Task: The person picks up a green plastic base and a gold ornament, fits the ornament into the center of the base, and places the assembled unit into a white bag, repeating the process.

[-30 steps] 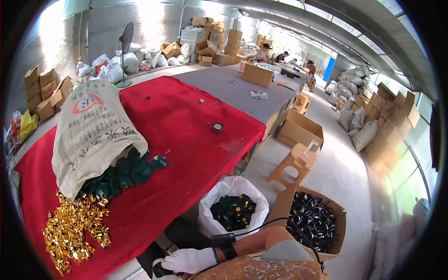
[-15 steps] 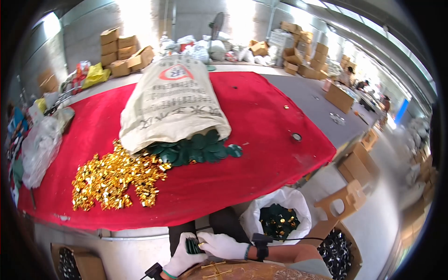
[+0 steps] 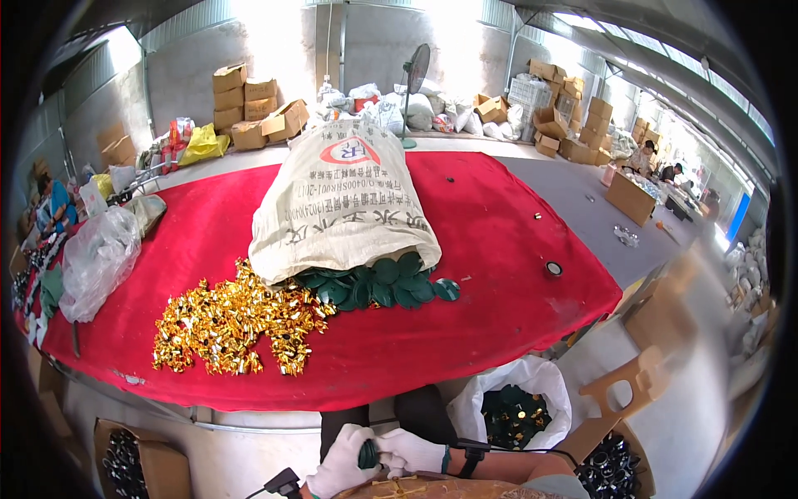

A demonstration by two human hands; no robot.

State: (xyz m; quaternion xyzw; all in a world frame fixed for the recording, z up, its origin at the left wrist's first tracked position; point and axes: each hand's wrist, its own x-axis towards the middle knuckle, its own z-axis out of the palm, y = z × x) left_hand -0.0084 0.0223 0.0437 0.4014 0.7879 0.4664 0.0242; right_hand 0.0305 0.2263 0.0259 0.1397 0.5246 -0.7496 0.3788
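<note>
Low at the front edge, my gloved left hand [image 3: 342,462] is wrapped round a small stack of dark green discs [image 3: 367,454]. My gloved right hand [image 3: 413,454] sits against it, fingers bent in toward the stack; what its fingertips pinch is hidden. On the red cloth [image 3: 499,274] ahead lies a printed cloth sack [image 3: 345,200], its mouth toward me, with loose green discs [image 3: 386,283] spilling out. Left of these spreads a heap of small shiny gold metal pieces [image 3: 233,324]. A white bag [image 3: 559,391] beside my right leg contains green discs with gold pieces on them.
Cartons of dark parts stand low on the left [image 3: 162,466] and right [image 3: 640,474]. A tan plastic stool [image 3: 628,387] is right of the white bag. A small round dark object [image 3: 554,269] lies on the cloth's right. Clear plastic bags [image 3: 100,262] lie on the left.
The view has tilted and shifted, so the table sits lower and further right in it. My left hand has turned over the disc stack; a gold glint at my right fingertips is now hidden.
</note>
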